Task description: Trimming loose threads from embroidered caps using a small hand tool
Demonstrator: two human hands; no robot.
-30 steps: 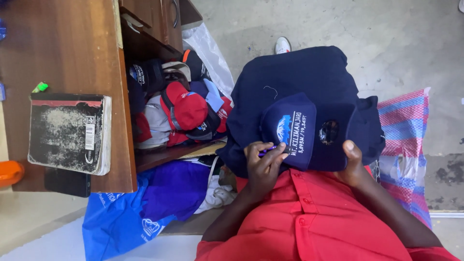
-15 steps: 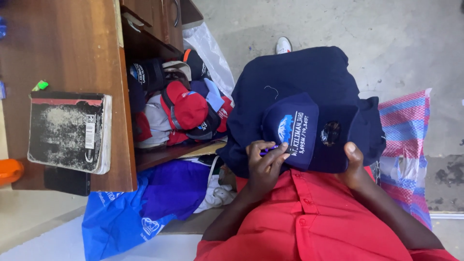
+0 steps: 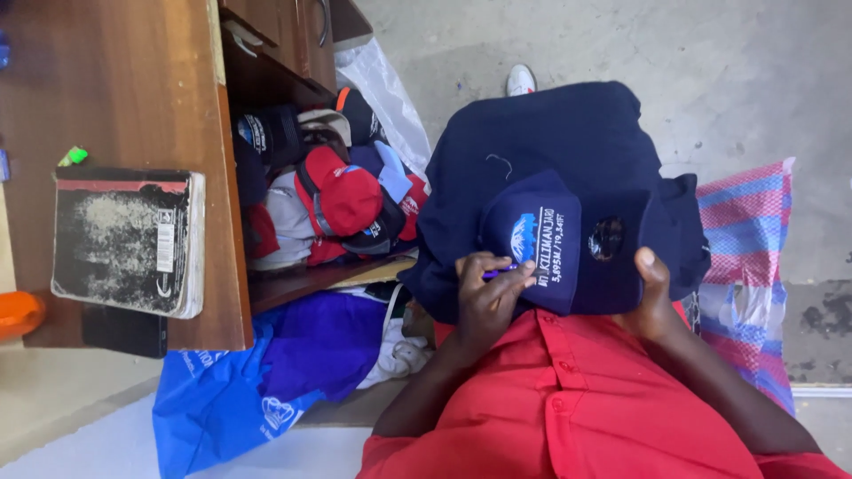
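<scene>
From the head cam, the navy cap (image 3: 568,244) sits dead centre on a dark blue bundle (image 3: 550,133), left hand (image 3: 486,302) pinching a purple pen (image 3: 499,273) at its 7 o'clock, right hand (image 3: 655,297) gripping its 4 o'clock edge.

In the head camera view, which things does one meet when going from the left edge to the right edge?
Orange object → worn notebook on the wooden desk → pile of caps in the shelf → left hand → navy cap → right hand → striped woven bag.
</scene>
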